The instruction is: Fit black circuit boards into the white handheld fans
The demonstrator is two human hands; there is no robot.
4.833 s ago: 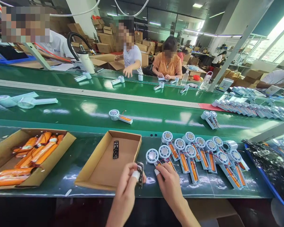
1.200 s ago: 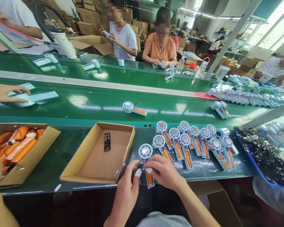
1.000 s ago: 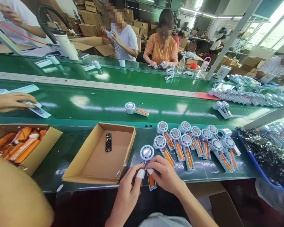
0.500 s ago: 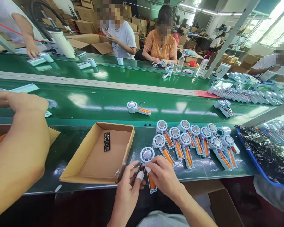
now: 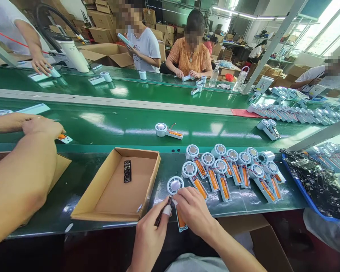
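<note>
Near table edge: left hand [image 5: 151, 236] pinches a small dark circuit board [image 5: 162, 212] between thumb and taped fingertip. Right hand [image 5: 194, 211], fingers curled and pressed together, bears down on the fan assembly [image 5: 177, 196] lying flat on the green table [image 5: 73, 196]. Just left, a cardboard tray [image 5: 116, 189] holds one board. Right, a cluster of fan assemblies [image 5: 232, 168]. Beyond, the conveyor belt [image 5: 116, 126].

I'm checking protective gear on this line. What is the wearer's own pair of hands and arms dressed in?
Both forearms are bare, with no sleeves or gloves. The left hand has a white finger cot on one fingertip, and the right hand has one too. No rings or watch show.
</note>
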